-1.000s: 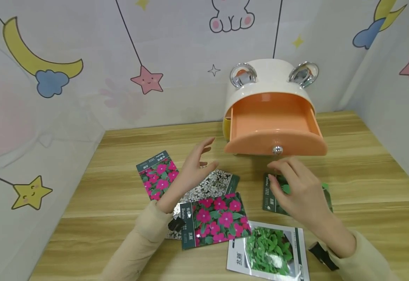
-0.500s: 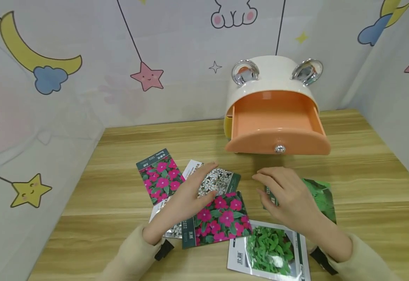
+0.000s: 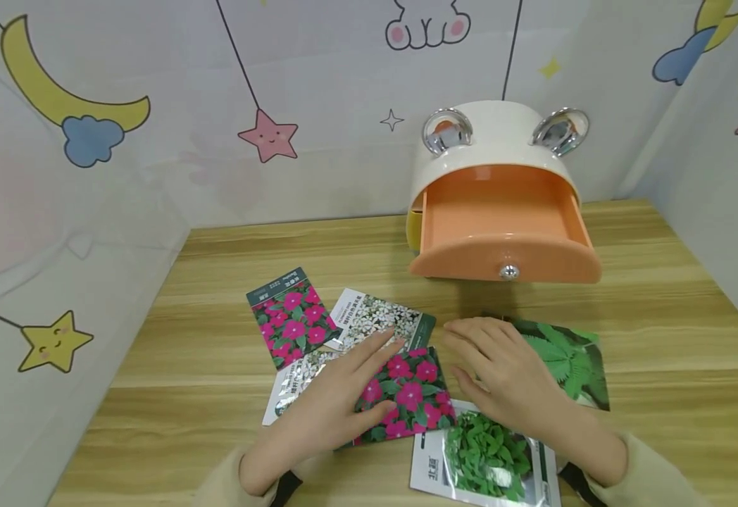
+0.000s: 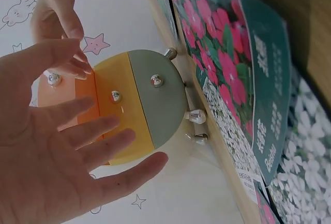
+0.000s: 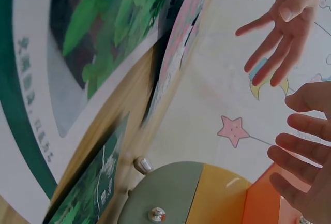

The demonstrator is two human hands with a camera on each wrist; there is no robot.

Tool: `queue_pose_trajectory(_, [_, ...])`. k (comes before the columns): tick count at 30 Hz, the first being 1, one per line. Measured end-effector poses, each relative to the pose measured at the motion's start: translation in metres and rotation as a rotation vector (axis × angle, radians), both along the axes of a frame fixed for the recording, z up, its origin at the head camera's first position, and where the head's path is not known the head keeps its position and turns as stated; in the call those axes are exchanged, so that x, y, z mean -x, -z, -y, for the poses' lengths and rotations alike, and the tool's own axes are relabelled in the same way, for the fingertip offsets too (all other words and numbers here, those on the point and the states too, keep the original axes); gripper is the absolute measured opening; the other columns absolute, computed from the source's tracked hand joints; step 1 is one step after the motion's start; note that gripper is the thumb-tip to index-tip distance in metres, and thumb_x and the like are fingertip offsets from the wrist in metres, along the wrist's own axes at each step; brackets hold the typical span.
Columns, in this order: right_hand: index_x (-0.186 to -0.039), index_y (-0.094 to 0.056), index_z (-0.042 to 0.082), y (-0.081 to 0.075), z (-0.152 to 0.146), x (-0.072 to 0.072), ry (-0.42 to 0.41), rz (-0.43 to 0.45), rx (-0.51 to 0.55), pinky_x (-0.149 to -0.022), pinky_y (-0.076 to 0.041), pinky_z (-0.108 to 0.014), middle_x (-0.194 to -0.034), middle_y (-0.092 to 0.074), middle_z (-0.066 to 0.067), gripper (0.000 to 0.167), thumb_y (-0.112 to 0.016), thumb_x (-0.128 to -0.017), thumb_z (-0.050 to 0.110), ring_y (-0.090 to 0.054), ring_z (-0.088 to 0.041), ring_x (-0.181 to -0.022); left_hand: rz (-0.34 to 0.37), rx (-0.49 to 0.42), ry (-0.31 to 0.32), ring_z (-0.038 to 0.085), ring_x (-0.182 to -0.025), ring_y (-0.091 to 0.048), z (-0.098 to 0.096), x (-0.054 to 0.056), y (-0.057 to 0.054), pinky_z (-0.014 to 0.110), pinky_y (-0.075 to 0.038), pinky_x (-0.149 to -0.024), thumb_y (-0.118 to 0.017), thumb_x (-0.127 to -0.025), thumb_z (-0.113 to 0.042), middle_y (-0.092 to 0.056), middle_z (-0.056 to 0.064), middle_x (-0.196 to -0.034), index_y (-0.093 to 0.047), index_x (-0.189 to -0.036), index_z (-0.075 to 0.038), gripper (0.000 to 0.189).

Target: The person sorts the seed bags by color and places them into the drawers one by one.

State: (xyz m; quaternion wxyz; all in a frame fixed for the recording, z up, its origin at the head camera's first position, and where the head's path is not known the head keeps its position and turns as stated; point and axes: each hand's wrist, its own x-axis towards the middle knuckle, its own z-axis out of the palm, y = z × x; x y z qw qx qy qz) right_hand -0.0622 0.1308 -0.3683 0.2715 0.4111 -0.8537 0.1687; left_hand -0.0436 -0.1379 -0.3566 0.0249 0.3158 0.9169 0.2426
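Note:
My left hand (image 3: 334, 405) hovers over the seed packets with its fingers extended and holds nothing. It partly covers a pink-flower packet (image 3: 410, 394) in the head view. Two white-flower packets (image 3: 384, 320) lie partly under that one, and a second pink-flower packet (image 3: 293, 327) sits at the far left. My right hand (image 3: 508, 377), palm down with relaxed fingers, is likewise empty. It overlaps a dark green leaf packet (image 3: 568, 362). Nearer me lies a white-bordered packet with green leaves (image 3: 486, 454). Both wrist views show spread fingers raised above the packets.
A white animal-shaped drawer box (image 3: 498, 134) with chrome ears stands at the back right. Its orange top drawer (image 3: 502, 257) is pulled out; yellow (image 4: 116, 74) and grey-green drawers (image 4: 158, 100) below are closed. A patterned cloth wall (image 3: 331, 91) rises behind the wooden table (image 3: 217, 253).
Both hands have come back toward me and lower over the packets. The right hand has also shifted left, closer to the left hand. The packets and drawer stay put.

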Motion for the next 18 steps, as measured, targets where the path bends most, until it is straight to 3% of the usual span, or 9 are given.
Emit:
queue_pose_trajectory(3, [-0.121, -0.062, 0.006, 0.003, 0.003, -0.002, -0.008, -0.005, -0.027, -0.100, -0.045, -0.042, -0.122, -0.064, -0.011, 0.035, -0.046, -0.098, 0.028, -0.058, -0.027, -0.114, -0.008, 0.050, -0.006, 0.026, -0.141, -0.038, 0.002, -0.008, 0.003, 0.050, -0.044, -0.107, -0.067, -0.089, -0.038, -0.034, 0.002, -0.156, -0.032, -0.151, -0.026, 0.072])
queue_pose_trajectory(7, [-0.122, -0.061, 0.010, 0.007, 0.008, -0.002, -0.017, -0.015, -0.059, -0.102, -0.045, -0.043, -0.124, -0.064, -0.008, 0.039, -0.036, -0.101, 0.031, -0.058, -0.025, -0.116, -0.018, 0.109, -0.043, 0.027, -0.141, -0.038, 0.003, -0.016, 0.008, 0.052, -0.046, -0.104, -0.066, -0.088, -0.040, -0.036, 0.003, -0.155, -0.030, -0.151, -0.027, 0.074])
queue_pose_trajectory(11, [-0.123, -0.061, 0.010, 0.010, 0.008, -0.003, -0.029, -0.005, -0.081, -0.103, -0.045, -0.044, -0.127, -0.063, -0.008, 0.034, -0.054, -0.094, 0.026, -0.058, -0.025, -0.118, -0.024, 0.154, -0.066, 0.029, -0.143, -0.036, 0.003, -0.023, 0.011, 0.057, -0.046, -0.101, -0.066, -0.088, -0.040, -0.032, 0.001, -0.157, -0.032, -0.151, -0.024, 0.073])
queue_pose_trajectory(14, [-0.122, -0.062, 0.009, 0.013, 0.009, -0.003, -0.040, -0.007, -0.101, -0.104, -0.044, -0.045, -0.128, -0.062, -0.010, 0.047, -0.071, -0.079, 0.026, -0.057, -0.027, -0.119, 0.002, 0.187, -0.071, 0.029, -0.144, -0.033, 0.003, -0.028, 0.013, 0.061, -0.044, -0.101, -0.066, -0.088, -0.041, -0.029, 0.001, -0.159, -0.033, -0.151, -0.023, 0.074])
queue_pose_trajectory(18, [-0.123, -0.063, 0.012, 0.018, 0.011, -0.004, -0.044, 0.015, -0.160, -0.106, -0.043, -0.044, -0.130, -0.062, -0.008, 0.054, -0.078, -0.074, 0.030, -0.057, -0.027, -0.121, 0.022, 0.240, -0.063, 0.029, -0.145, -0.031, 0.004, -0.031, 0.016, 0.061, -0.043, -0.102, -0.068, -0.085, -0.046, -0.025, 0.000, -0.160, -0.032, -0.151, -0.025, 0.078])
